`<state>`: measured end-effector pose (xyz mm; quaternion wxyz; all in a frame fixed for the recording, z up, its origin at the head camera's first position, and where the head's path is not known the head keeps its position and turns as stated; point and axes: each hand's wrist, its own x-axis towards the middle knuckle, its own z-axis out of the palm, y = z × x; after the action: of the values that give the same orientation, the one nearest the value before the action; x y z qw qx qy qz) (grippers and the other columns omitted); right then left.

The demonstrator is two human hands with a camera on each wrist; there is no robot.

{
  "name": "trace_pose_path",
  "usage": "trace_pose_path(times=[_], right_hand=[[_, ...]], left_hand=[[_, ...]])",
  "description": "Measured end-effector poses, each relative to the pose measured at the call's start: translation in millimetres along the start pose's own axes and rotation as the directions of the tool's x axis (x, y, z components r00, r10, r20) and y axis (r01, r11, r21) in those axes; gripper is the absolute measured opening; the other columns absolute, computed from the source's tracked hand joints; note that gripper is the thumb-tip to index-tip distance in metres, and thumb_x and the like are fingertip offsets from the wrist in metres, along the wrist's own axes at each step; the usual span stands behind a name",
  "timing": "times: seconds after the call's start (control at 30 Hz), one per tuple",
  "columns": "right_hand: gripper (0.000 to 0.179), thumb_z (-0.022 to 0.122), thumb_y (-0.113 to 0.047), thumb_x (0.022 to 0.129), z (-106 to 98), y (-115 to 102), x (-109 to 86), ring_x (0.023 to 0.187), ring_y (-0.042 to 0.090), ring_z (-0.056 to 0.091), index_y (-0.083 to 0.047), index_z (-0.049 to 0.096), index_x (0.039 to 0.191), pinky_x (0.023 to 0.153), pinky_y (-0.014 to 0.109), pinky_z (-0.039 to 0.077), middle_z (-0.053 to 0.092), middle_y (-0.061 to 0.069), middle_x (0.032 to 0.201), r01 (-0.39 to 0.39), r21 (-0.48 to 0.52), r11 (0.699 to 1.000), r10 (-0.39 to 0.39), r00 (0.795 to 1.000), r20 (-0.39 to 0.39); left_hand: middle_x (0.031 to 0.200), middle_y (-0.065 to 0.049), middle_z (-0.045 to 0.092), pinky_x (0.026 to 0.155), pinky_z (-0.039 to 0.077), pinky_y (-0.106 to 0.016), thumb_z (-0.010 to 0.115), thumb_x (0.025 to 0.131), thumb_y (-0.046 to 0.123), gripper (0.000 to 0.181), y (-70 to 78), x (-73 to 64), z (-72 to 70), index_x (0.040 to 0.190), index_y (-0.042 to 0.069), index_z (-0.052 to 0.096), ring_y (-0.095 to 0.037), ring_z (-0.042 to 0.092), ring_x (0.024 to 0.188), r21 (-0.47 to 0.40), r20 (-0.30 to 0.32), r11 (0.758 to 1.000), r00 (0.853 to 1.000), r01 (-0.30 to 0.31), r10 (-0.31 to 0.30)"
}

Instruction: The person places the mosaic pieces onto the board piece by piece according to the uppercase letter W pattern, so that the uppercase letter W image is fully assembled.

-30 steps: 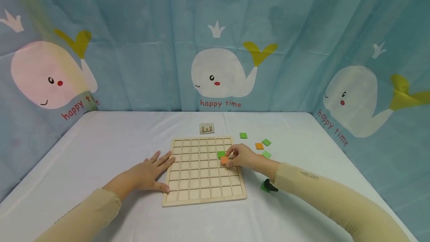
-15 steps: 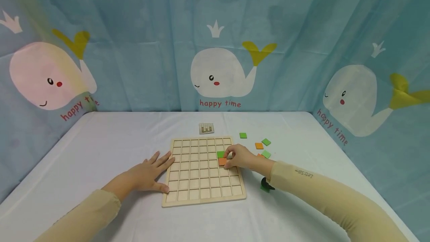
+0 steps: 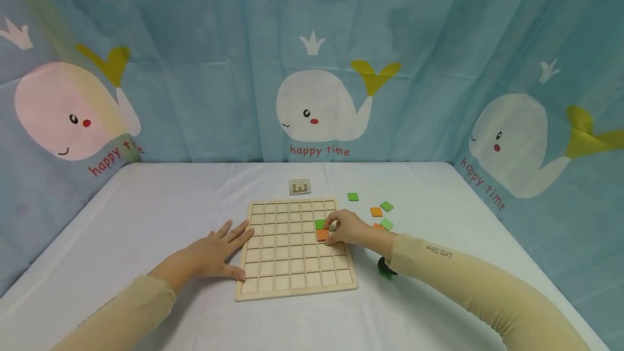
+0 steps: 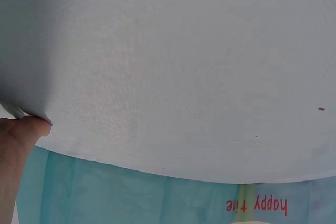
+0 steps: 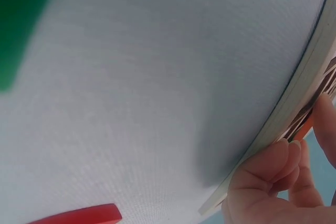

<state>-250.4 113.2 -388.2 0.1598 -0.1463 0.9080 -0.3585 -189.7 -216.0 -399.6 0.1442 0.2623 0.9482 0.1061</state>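
A square wooden grid board lies on the white table. My left hand is spread flat at its left edge, fingertips on the rim; part of that hand shows at the edge of the left wrist view. With thumb and index finger, my right hand pinches an orange square tile over a cell right of the board's middle. Directly behind that tile a green tile sits in its own cell. In the right wrist view the orange tile is mostly hidden by the fingers.
A small pattern card lies behind the board. To the right are loose tiles: a green tile, an orange tile, a light green tile and others. A green tile lies partly under the black wrist camera.
The orange tile has moved slightly left and down, from tilted above the board to level in line with the green tile. My right hand moved with it; the left stayed still.
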Motion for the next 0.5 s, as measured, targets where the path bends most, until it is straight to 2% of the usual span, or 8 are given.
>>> trace_pose_path(times=[0.5], right_hand=[[0.024, 0.083, -0.006, 0.076, -1.7, 0.7, -1.2, 0.057, 0.014, 0.034, -0.009, 0.069, 0.095, 0.053, 0.024, 0.029, 0.041, 0.001, 0.065, 0.013, -0.014, 1.0, -0.012, 1.0, 0.012]], left_hand=[[0.161, -0.017, 0.011, 0.103, 0.021, -0.071, 0.06, 0.078, 0.07, 0.106, -0.7, 0.6, 1.3, 0.153, 0.005, 0.025, -0.051, 0.01, 0.142, -0.007, -0.005, 1.0, 1.0, 0.009, -0.009]])
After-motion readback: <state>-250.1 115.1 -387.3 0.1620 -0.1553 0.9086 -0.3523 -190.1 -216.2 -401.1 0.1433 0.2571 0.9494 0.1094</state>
